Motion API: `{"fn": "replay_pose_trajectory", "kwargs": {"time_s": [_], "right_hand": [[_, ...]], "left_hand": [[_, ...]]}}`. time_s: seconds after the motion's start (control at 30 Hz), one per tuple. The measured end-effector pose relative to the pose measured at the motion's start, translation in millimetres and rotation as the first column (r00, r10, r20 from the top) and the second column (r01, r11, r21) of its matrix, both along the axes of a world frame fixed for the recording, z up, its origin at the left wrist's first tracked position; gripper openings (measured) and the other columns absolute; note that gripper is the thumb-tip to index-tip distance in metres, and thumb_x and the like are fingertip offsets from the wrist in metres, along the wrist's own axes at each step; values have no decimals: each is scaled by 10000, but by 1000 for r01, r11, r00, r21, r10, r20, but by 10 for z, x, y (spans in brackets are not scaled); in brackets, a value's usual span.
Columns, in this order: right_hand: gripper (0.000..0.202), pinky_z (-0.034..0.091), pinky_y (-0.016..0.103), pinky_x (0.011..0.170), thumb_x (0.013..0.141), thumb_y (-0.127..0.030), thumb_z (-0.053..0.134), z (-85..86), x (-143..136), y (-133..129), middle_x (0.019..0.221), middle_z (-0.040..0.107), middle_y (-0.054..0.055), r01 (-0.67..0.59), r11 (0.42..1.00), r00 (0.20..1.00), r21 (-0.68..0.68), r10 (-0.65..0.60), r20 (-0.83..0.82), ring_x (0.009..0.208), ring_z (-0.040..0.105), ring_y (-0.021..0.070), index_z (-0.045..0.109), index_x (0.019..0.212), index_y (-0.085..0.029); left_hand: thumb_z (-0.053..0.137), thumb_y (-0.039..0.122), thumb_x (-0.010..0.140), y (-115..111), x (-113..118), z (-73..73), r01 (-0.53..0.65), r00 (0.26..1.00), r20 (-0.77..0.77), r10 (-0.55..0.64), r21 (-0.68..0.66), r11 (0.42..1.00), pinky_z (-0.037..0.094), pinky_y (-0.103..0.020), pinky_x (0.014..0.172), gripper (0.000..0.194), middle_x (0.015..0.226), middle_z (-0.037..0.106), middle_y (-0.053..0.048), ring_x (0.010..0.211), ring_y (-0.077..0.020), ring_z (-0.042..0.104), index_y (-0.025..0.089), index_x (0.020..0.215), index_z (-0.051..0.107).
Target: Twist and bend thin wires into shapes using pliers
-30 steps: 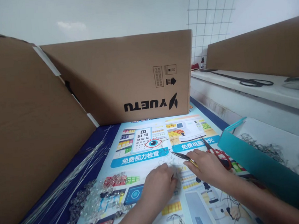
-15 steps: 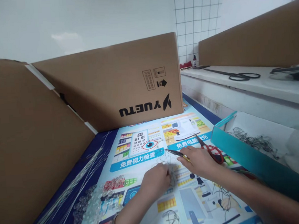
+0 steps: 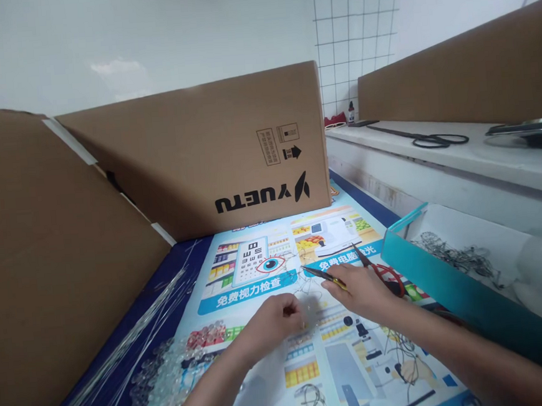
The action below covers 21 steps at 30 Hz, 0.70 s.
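My right hand [image 3: 362, 291] grips a pair of dark, pointed needle-nose pliers [image 3: 322, 275] with yellow on the handle; the tips point left, above the printed sheet. Just to the left and nearer me, my left hand [image 3: 280, 318] is closed, fingertips pinched together; whatever lies between them is too small to make out. Thin bent wire [image 3: 309, 285] shows faintly around the plier tips. Red-handled scissors [image 3: 389, 276] lie just beyond my right hand, partly hidden by it.
Clear beads [image 3: 172, 379] and pink beads [image 3: 206, 334] lie at left, beside long wire strands [image 3: 136, 339]. Coiled wires [image 3: 311, 403] rest in front. A teal box [image 3: 447, 289] with tangled wire stands at right. A cardboard box [image 3: 192, 159] blocks the back.
My left hand has shifted slightly left and turned, so its curled fingers show more. The pliers in my right hand have barely moved.
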State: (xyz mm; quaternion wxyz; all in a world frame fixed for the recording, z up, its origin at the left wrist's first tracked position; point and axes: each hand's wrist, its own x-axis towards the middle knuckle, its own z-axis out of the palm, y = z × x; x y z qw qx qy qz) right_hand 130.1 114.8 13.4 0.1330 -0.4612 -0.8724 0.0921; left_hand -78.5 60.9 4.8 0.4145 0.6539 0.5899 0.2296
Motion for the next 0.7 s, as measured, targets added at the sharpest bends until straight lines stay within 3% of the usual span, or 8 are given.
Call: {"fn": "replay_pose_trajectory", "kwargs": {"time_s": [0.07,0.13,0.17,0.2,0.33,0.47,0.57,0.7], "right_hand": [[338,328,241,633,921,-446,332,24,10,11,873,631,55,5,1000,999,-24,-5,-36,789,575,178,553,928,-191],[339,322,236,622,923,-442,328,43,20,19,868,632,54,18,999,998,-41,-20,-54,768,566,172,556,917,-191],[341,318,236,617,924,-441,326,48,24,23,867,632,54,25,999,998,-47,-27,-62,763,562,172,557,913,-191],[343,315,235,613,925,-440,324,50,27,28,864,632,53,29,998,997,-53,-33,-72,759,559,171,558,905,-190],[340,305,231,600,916,-447,336,34,36,57,828,627,42,21,997,991,-76,-31,-128,734,552,165,548,850,-190],[328,288,227,581,903,-454,360,7,36,78,806,623,36,16,996,989,-88,-29,-147,708,544,158,545,829,-194],[315,274,224,569,902,-445,362,-8,34,72,795,618,28,8,996,987,-83,-22,-159,704,542,153,533,807,-198],[298,249,222,543,897,-438,371,-17,36,55,763,609,12,-6,997,985,-75,-7,-171,674,532,141,505,775,-201]], "left_hand": [[535,289,757,-29,-16,46,-5,990,143,10,-38,999,297,-198,522,150,584,447,48,544,-90,389,152,696,535],[570,330,775,-58,-8,30,-24,922,381,67,-117,993,276,-185,494,199,569,433,49,516,-74,369,143,723,529],[631,310,750,-71,6,0,-29,773,614,161,-218,976,256,-179,481,207,570,443,41,513,-66,365,130,727,532],[652,330,743,-80,24,-42,-29,682,703,204,-253,967,243,-173,465,239,561,442,40,497,-59,358,131,721,521],[631,359,782,-83,100,-241,-48,510,812,285,-304,952,239,-160,441,277,604,430,34,492,-40,343,137,701,486],[645,308,785,-50,94,-360,-60,395,841,370,-378,924,210,-149,402,235,674,455,18,495,-28,353,127,728,505],[642,270,783,-29,52,-393,-64,348,834,428,-434,899,192,-135,380,198,712,467,12,494,-22,367,124,745,514],[633,247,779,-7,16,-412,-46,339,798,498,-515,856,167,-123,347,183,672,453,18,454,-14,354,111,732,520]]}}
